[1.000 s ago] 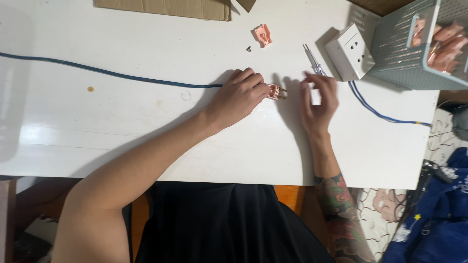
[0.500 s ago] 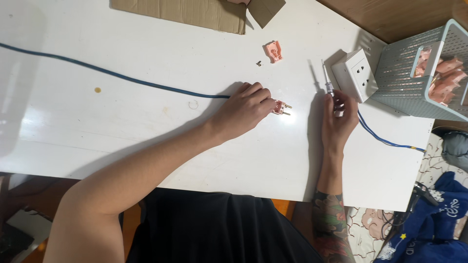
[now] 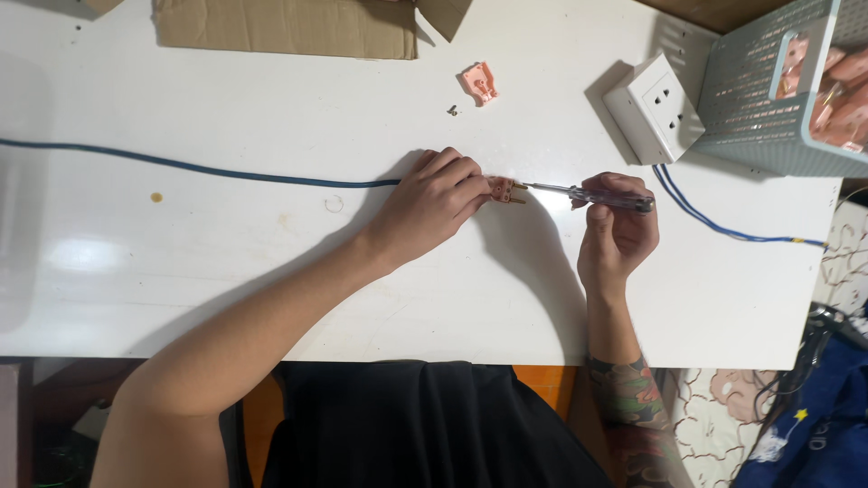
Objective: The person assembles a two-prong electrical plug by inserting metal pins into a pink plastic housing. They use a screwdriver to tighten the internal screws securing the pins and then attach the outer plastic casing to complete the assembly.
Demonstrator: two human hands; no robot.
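My left hand (image 3: pixel 434 203) rests on the white table (image 3: pixel 271 271) and pinches a small pink plug part (image 3: pixel 503 189) with brass pins, at the end of a blue cable (image 3: pixel 181 167). My right hand (image 3: pixel 617 237) holds a thin screwdriver (image 3: pixel 597 195) with a clear handle, lying level. Its metal tip points left and touches the plug part. The fingers of my left hand hide the join of cable and plug.
A white wall socket (image 3: pixel 653 107) with its own blue wire (image 3: pixel 723 226) lies at the right. A grey mesh basket (image 3: pixel 750 99) holds several pink parts. Another pink piece (image 3: pixel 479 81) and a small screw (image 3: pixel 452 110) lie near flat cardboard (image 3: pixel 289 27).
My right hand picked up the screwdriver from beside the socket, turned it level and brought its tip to the plug part. My left hand kept its grip.
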